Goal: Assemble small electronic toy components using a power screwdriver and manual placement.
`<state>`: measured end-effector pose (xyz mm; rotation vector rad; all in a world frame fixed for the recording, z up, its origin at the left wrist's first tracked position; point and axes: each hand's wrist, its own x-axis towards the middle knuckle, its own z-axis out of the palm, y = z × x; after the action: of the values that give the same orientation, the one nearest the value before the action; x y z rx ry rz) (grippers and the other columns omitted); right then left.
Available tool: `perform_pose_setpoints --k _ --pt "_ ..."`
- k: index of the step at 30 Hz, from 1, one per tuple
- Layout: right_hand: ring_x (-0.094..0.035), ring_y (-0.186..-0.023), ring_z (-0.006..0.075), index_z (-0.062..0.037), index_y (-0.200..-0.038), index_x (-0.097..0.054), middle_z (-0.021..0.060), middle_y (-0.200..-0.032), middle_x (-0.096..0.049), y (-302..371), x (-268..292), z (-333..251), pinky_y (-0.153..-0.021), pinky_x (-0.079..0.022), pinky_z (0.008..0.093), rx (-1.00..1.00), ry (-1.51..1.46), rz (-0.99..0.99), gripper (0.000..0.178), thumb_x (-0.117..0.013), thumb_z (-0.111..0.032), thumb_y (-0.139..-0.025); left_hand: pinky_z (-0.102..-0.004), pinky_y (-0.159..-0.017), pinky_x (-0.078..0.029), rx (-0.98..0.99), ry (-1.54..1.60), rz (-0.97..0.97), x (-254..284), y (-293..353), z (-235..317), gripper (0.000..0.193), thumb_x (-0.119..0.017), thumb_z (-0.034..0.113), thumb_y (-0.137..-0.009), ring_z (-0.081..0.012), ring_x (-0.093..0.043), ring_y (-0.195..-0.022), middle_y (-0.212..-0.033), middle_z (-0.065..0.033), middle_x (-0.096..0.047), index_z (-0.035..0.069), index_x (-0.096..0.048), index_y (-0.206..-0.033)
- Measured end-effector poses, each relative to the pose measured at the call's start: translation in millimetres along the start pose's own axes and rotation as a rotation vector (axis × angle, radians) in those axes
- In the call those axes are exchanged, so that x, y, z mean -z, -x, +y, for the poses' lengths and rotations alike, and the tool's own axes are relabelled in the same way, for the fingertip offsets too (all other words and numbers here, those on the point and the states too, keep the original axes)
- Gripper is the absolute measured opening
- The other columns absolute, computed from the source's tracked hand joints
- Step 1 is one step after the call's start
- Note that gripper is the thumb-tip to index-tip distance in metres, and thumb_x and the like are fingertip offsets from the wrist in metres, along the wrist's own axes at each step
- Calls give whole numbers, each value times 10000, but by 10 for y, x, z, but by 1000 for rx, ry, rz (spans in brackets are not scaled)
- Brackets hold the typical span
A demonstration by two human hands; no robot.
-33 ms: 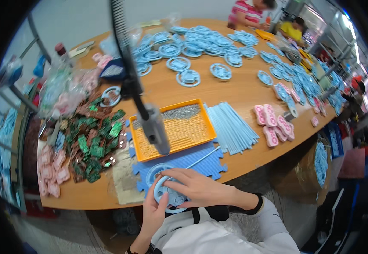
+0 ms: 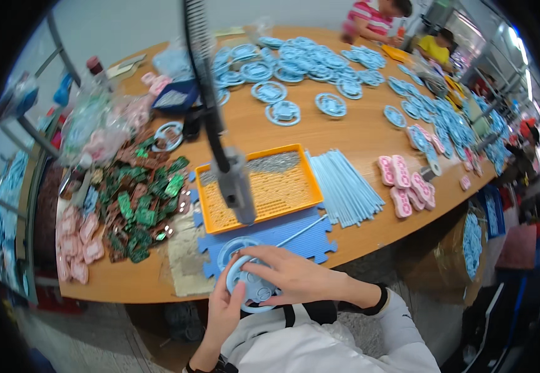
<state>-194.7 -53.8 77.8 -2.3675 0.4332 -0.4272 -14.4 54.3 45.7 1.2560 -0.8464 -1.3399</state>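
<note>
Close to my body, above the table's near edge, both my hands are closed around a light-blue toy steering wheel [image 2: 256, 291]. My left hand [image 2: 222, 314] grips its left rim, thumb on the face. Over the top and right side lies my right hand [image 2: 304, 275], its fingers bent onto the wheel. Just beyond, another light-blue ring-shaped part [image 2: 231, 248] rests on the blue foam mat [image 2: 313, 245], partly hidden by my hands. A thin light-blue rod [image 2: 301, 230] lies slantwise on the mat. An electric screwdriver [image 2: 236, 193] hangs over the yellow tray [image 2: 311, 174], which holds many small metal screws.
Right of the tray lie light-blue rods [image 2: 347, 189] and pink-and-white pieces [image 2: 400, 181]. Green and brown parts [image 2: 142, 208] are heaped at left, beside pink parts [image 2: 80, 245]. Light-blue wheels [image 2: 307, 59] cover the far side. Two people [image 2: 379, 22] sit at the far right.
The whole view has shifted slightly, so the table appears a little to the right. My hands keep the same hold on the steering wheel.
</note>
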Motion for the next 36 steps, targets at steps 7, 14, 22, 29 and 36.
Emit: perform_pose_setpoints --k 7,14,22,29,36 --pt "-372 -1319 418 -6 -1273 -454 253 -1416 -364 -229 -66 278 -1088 -346 447 20 -30 20 713 -808 -208 -688 -213 -467 -478 142 -168 174 317 -76 7 433 -503 134 -988 -133 -644 -590 -817 -95 -675 0 -423 -1393" --pt "-376 -1319 413 3 -1263 -479 254 -1406 -373 -321 -94 351 -1091 -348 436 -62 9 -103 706 -817 -224 -686 -206 -413 -456 275 43 27 359 -86 -109 580 -527 90 -968 -154 -652 -548 -833 -120 -682 49 -276 -1490" --pt "-407 -1300 408 11 -1269 -482 244 -1397 -387 -368 -134 329 -1071 -375 431 -44 34 -127 708 -817 -223 -691 -204 -421 -461 270 114 -25 406 -97 -158 556 -512 88 -972 -154 -656 -560 -872 -128 -689 53 -297 -1484" --pt "-374 -1334 379 -30 -1284 -489 198 -1440 -366 -389 -98 246 -1083 -361 424 -141 26 -171 705 -824 -214 -691 -206 -438 -478 268 153 -34 393 -89 -154 544 -498 82 -975 -161 -672 -589 -879 -129 -692 63 -303 -1483" --pt "-373 -1333 378 -29 -1294 -480 198 -1434 -372 -392 -123 246 -1082 -360 425 -132 68 -172 728 -829 -214 -682 -207 -453 -487 263 155 -47 405 -83 -174 541 -493 82 -977 -159 -677 -603 -847 -113 -687 66 -304 -1483"
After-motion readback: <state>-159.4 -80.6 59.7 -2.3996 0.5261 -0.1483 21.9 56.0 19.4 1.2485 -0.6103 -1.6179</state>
